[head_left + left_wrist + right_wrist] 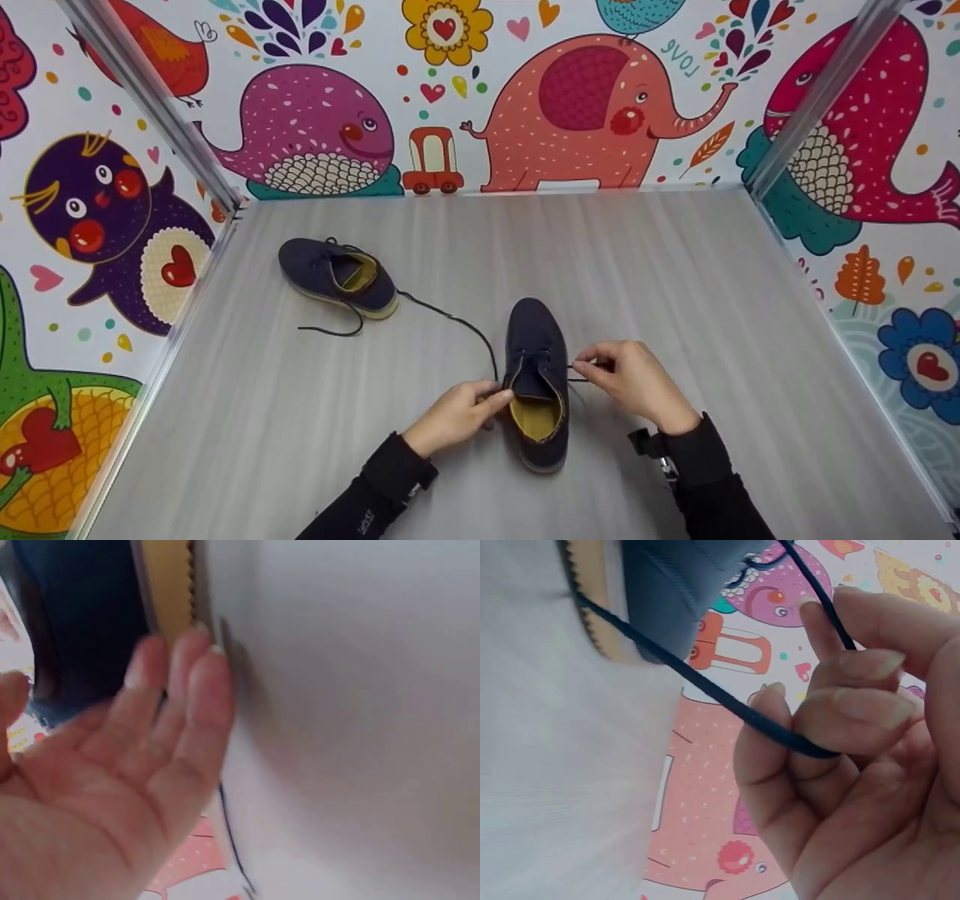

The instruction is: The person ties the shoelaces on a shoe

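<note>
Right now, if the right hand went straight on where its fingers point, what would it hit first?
Probably the near shoe: the right hand, holding a lace, points at it, though depth is unclear.

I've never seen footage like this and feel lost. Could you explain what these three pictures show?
No machine here, just a person working barehanded. The wide picture comes from a head-worn camera looking down; the close-ups come from cameras on the left and right wrists. A near navy lace-up shoe and a far navy lace-up shoe rest on a pale grey surface. The left hand is at the near shoe's left side; the right hand has its fingers curled around a dark blue shoelace.
</note>
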Demonstrator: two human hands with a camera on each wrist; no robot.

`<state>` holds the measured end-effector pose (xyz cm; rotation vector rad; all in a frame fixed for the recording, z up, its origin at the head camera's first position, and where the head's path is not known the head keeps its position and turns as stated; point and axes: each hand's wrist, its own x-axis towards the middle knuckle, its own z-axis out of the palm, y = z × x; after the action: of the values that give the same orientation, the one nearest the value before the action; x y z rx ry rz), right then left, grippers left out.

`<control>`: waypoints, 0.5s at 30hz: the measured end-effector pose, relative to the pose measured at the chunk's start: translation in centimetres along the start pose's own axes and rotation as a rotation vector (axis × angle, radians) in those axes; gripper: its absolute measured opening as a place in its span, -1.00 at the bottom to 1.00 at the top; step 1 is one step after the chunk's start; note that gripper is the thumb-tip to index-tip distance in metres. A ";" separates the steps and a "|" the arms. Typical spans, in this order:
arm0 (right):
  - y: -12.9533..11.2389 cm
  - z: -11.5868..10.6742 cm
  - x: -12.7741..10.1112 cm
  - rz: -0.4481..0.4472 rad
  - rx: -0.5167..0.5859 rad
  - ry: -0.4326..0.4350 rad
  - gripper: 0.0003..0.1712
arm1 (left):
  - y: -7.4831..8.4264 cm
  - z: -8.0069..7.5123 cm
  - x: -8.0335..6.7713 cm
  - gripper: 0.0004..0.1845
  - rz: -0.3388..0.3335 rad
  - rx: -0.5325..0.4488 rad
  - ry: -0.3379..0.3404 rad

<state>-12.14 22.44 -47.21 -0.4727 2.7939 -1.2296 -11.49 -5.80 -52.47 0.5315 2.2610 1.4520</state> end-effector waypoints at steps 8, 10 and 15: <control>-1.2 -1.3 1.2 -0.115 -0.109 0.066 -0.92 | 1.3 -2.9 -0.1 -0.67 0.205 0.049 0.101; -1.5 -2.0 1.4 -0.157 -0.171 0.104 -0.93 | 2.0 -3.9 -0.3 -0.67 0.249 0.075 0.117; -2.0 -3.9 1.6 -0.222 -0.280 0.112 -0.97 | 3.1 -6.0 -1.1 -0.67 0.268 0.193 0.137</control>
<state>-13.79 23.42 -43.00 -0.7721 3.0953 -0.9227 -13.35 -9.72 -47.22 0.8463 2.5332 1.4376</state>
